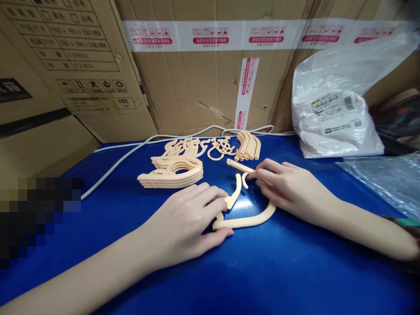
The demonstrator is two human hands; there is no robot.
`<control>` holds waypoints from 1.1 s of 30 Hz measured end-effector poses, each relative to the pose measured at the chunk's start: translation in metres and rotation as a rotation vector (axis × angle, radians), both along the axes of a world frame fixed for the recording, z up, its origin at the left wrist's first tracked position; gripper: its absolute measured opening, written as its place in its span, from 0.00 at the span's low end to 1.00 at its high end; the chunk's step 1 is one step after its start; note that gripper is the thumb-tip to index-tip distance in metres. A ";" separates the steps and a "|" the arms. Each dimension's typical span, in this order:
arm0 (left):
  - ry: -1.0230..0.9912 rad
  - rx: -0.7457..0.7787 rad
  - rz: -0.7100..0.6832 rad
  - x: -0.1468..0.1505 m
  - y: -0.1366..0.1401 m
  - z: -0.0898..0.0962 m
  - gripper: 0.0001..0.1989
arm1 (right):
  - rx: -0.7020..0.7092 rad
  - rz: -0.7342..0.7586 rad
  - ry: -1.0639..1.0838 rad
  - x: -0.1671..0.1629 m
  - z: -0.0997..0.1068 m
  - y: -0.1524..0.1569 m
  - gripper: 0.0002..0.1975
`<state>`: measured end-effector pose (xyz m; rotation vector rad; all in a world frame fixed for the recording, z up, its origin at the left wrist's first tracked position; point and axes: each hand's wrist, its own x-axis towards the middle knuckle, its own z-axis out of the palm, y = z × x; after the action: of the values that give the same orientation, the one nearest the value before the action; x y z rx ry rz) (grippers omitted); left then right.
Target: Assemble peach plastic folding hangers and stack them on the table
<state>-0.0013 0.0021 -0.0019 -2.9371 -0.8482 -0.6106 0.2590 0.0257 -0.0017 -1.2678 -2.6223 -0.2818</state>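
Cream plastic pieces that look like parts of a folding clothes hanger lie between my hands on the blue tabletop [210, 280]. My left hand [187, 218] has its fingertips on the lower end of a short curved hanger piece [236, 188]. Its thumb touches the end of a longer curved hanger arm [252, 221] that bows towards me. My right hand [285, 183] pinches at a straight hanger piece [240, 166] and a small hook [244, 180]. The right palm partly covers the far end of the long arm, so how the pieces join there is hidden.
A stack of hanger frames [172, 178] stands behind my left hand. Further back lie loose hooks [216, 151] and a bundle of curved arms [248, 146]. A white cable [123, 155] runs along the cardboard boxes [197, 83]. A plastic bag [337, 118] is at right.
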 end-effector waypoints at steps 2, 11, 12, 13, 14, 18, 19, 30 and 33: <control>0.002 -0.009 -0.004 0.001 0.000 0.000 0.09 | 0.004 -0.001 0.007 0.000 0.000 0.000 0.12; -0.002 -0.019 -0.019 0.002 -0.001 0.001 0.09 | 0.014 -0.005 0.028 0.000 0.001 0.001 0.12; -0.002 -0.021 -0.019 0.002 -0.001 0.001 0.09 | 0.019 -0.008 0.028 0.000 0.001 0.001 0.12; -0.002 -0.024 -0.021 0.002 -0.002 0.001 0.09 | 0.026 -0.011 0.025 0.000 0.000 0.001 0.12; -0.003 -0.025 -0.022 0.002 -0.002 0.000 0.08 | 0.034 -0.014 0.022 0.000 0.000 0.001 0.11; -0.005 -0.043 -0.033 0.003 -0.002 0.001 0.07 | 0.063 -0.022 0.007 0.001 -0.001 0.001 0.11; -0.004 -0.053 -0.035 0.003 -0.002 0.001 0.07 | 0.067 -0.020 0.007 0.001 -0.001 0.001 0.11; -0.005 -0.083 -0.074 0.005 -0.002 0.000 0.03 | 0.093 -0.011 0.001 0.000 -0.002 0.002 0.09; -0.001 -0.085 -0.090 0.006 -0.003 0.001 0.03 | 0.089 -0.009 0.005 0.000 -0.002 0.001 0.09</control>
<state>0.0046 -0.0009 -0.0006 -3.0665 -0.7646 -0.5952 0.2589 0.0271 -0.0034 -1.2500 -2.5696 -0.3924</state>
